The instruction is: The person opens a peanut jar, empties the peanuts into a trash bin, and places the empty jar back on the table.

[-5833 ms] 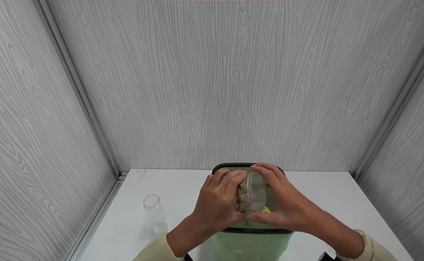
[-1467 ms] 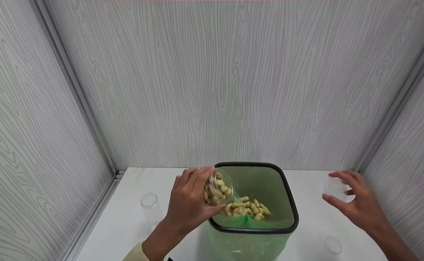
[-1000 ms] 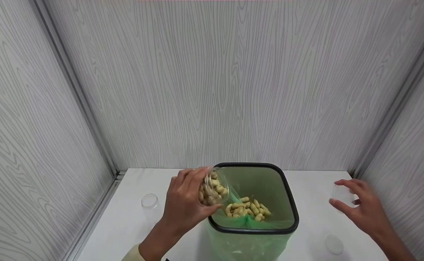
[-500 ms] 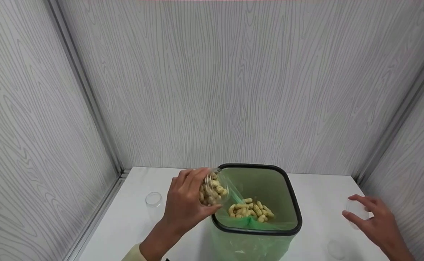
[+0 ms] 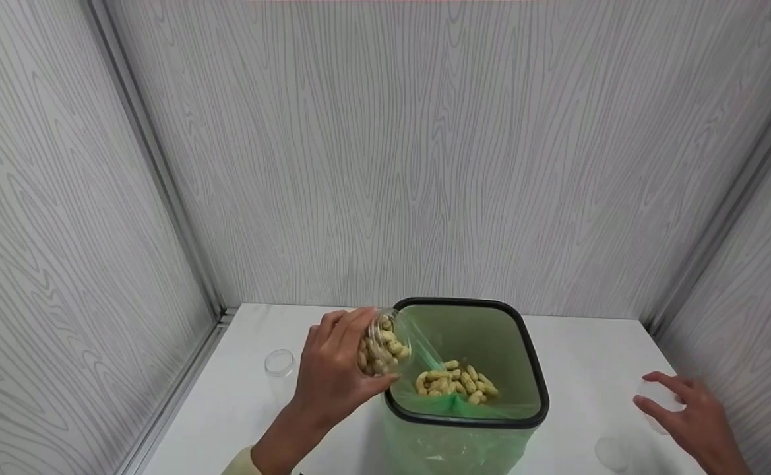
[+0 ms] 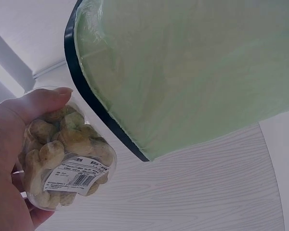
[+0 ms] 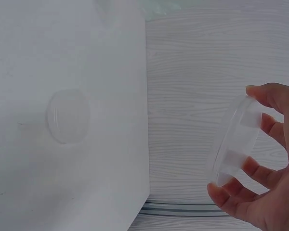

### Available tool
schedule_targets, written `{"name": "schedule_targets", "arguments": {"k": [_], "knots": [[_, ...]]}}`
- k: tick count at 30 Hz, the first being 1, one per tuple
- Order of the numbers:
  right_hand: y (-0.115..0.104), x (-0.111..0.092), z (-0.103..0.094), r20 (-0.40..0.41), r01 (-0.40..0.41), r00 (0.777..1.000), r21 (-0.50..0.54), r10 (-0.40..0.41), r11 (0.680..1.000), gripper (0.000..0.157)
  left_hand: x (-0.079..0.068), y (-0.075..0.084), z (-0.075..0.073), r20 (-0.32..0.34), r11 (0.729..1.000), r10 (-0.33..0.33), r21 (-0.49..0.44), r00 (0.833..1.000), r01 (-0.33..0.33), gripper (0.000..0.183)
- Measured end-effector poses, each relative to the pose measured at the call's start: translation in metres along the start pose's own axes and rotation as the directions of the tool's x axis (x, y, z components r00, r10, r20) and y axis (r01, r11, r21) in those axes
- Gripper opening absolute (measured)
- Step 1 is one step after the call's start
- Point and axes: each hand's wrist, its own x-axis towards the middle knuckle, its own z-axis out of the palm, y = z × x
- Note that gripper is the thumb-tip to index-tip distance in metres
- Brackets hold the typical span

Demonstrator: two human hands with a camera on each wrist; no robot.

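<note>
My left hand (image 5: 336,369) grips a clear plastic jar (image 5: 385,343) of unshelled peanuts, tilted sideways with its mouth over the left rim of a bin. The bin (image 5: 535,369) has a black rim and a pale green liner, and several peanuts (image 5: 454,380) lie inside. In the left wrist view a white printed label (image 6: 77,175) shows on the jar's bottom. Over at the right, my right hand (image 5: 695,412) holds a clear round lid (image 7: 233,139) by its edge, thumb and fingers spread across it. A second clear lid (image 5: 612,454) lies flat on the table below it.
On the left of the white table (image 5: 220,409) stands a clear jar (image 5: 280,376) without a lid. Grey wood-grain panels (image 5: 372,152) close in the back and both sides. The bin takes up the middle of the table.
Both hands were together on the jar earlier; now the lid is off in my right hand. That hand has moved right and nearer to me. The jar has shifted slightly left.
</note>
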Motion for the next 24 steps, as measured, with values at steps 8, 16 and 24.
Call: {"name": "schedule_targets", "arguments": {"k": [8,16,24], "knots": [[0.019,-0.005,0.009,0.031,0.028,0.999,-0.045,-0.027,0.999,0.037,-0.003,-0.001,0.001,0.004,1.000,-0.006,0.000,1.000,0.006,0.103],[0.037,-0.010,0.020,0.083,0.009,0.997,-0.080,-0.003,0.997,0.039,-0.006,-0.002,0.002,0.013,1.000,-0.028,-0.002,1.000,0.028,0.103],[0.046,-0.011,0.023,0.250,-0.065,0.964,-0.109,0.090,0.992,0.051,-0.007,-0.003,0.004,0.016,0.999,-0.031,-0.013,0.999,0.031,0.103]]}}
